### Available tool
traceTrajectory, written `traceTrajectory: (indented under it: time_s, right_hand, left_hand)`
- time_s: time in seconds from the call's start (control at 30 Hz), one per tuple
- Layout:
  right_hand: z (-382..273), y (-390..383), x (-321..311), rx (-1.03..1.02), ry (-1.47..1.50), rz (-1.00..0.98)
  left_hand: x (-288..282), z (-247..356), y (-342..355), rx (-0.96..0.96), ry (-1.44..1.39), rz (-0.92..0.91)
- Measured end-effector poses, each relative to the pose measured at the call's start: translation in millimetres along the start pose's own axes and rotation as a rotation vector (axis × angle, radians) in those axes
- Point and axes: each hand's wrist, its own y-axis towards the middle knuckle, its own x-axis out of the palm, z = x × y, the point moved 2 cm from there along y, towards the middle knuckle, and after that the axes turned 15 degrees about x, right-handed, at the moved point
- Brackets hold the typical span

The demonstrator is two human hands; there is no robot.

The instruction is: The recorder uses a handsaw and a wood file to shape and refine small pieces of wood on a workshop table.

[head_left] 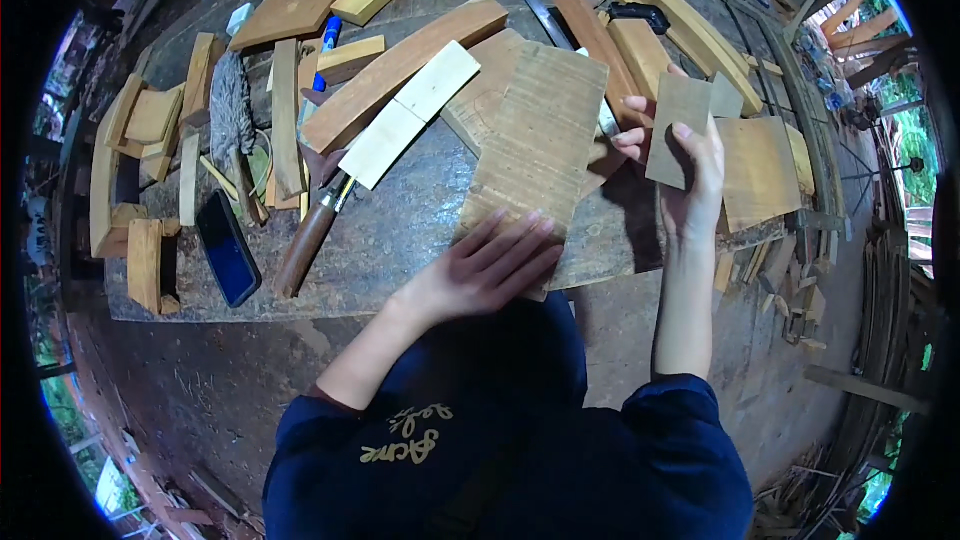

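Observation:
My left hand [500, 258] lies with its fingers stretched over the near end of a flat brown wooden board [545, 120]; its thumb is hidden. The board slants away from me across the bench, partly over another wooden piece [497, 80]. To the right, my right hand [697, 155] is raised and closed on a flat grey-brown rectangular piece [677, 132], its thumb on the near face. I cannot tell whether that piece is wood or a sanding pad. Left of the board are a pale wooden strip [410, 115] and a curved reddish wooden piece [405, 70].
A wood-handled chisel [308, 240], a dark phone [228, 248] and a grey brush [232, 105] lie on the left of the workbench [400, 250]. A saw [545, 15] and several curved wooden pieces [650, 0] are at the back. Wood scraps [790, 285] lie at the lower right.

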Motion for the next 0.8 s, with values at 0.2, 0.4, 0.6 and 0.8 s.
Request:
traceTrajectory:
  time_s: [0.2,0.4,0.6,0.8]
  right_hand:
    - [8,5,5,-0.054,-0.173,0.099]
    - [16,28,13,-0.471,-0.976,0.182]
    - [26,53,40,-0.491,-1.596,0.262]
    - [37,38,48,-0.778,-1.612,0.165]
  left_hand:
    - [-8,-12,-1,-0.152,-0.63,0.295]
    - [-4,-83,13,-0.888,-0.808,0.94]
    - [69,-140,29,-0.891,-0.863,0.789]
    - [100,-154,37,-0.797,-0.739,0.759]
